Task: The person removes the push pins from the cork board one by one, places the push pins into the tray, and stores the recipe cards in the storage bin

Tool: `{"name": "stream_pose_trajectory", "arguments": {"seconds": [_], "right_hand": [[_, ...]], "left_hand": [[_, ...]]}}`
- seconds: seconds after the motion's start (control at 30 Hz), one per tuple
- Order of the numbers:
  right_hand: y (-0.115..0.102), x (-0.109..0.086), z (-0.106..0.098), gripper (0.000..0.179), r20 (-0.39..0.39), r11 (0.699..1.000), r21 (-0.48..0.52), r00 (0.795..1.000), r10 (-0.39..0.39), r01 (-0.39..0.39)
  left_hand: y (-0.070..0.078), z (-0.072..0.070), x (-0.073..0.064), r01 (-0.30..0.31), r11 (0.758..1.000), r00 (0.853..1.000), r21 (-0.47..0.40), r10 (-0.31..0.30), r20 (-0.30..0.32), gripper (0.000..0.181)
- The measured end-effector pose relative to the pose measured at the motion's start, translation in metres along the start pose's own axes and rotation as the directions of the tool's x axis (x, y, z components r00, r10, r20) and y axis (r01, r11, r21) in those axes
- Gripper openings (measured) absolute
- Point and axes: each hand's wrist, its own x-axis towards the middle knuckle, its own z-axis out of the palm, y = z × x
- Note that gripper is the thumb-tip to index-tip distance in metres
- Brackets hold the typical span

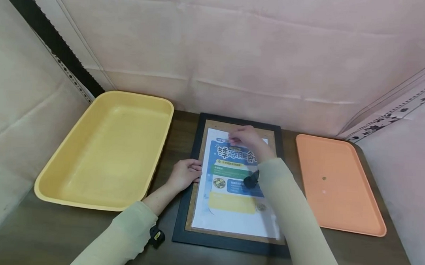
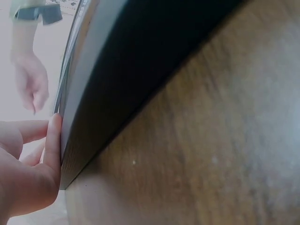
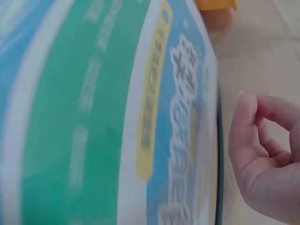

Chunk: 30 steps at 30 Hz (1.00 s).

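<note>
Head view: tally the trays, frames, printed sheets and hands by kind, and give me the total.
Trays: 2 (yellow tray, orange tray)
Frames: 1 (dark frame)
Printed sheets: 1 (blue-and-white printed sheet)
Hands: 2 (left hand, right hand)
Total: 6

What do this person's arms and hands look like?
The left hand and right hand are ungloved. The left sleeve and right sleeve look plain, pale greenish cream. A dark device sits at the left wrist, a second device at the right.
</note>
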Motion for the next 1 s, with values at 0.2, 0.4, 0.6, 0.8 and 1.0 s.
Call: {"name": "stream_pose_trajectory", "arguments": {"seconds": [0.2, 0.4, 0.6, 0.8, 1.0], "right_hand": [[0.011, -0.026, -0.024, 0.028, -0.028, 0.999, 0.029, 0.999, 0.022, -0.021], [0.027, -0.049, -0.046, 0.024, -0.041, 0.999, 0.054, 0.999, 0.004, -0.002], [0.044, -0.069, -0.066, 0.043, -0.040, 0.995, 0.099, 0.999, 0.020, -0.016], [0.058, -0.089, -0.079, 0.048, 0.024, 0.969, 0.244, 0.999, 0.042, -0.047], [0.072, -0.106, -0.090, 0.010, 0.035, 0.937, 0.346, 0.999, 0.034, -0.044]], "left_hand": [[-0.003, -0.003, 0.002, 0.020, 1.000, 1.000, 0.007, -0.020, -0.005, 0.032], [-0.004, -0.002, 0.002, 0.021, 1.000, 1.000, 0.014, -0.021, -0.002, 0.033], [-0.002, 0.001, 0.002, 0.040, 0.999, 0.999, 0.028, -0.040, -0.002, 0.033], [0.000, 0.002, 0.004, 0.062, 0.997, 0.998, 0.037, -0.061, -0.015, 0.032], [0.002, 0.003, 0.002, 0.071, 0.997, 0.997, 0.041, -0.070, -0.031, 0.032]]}}
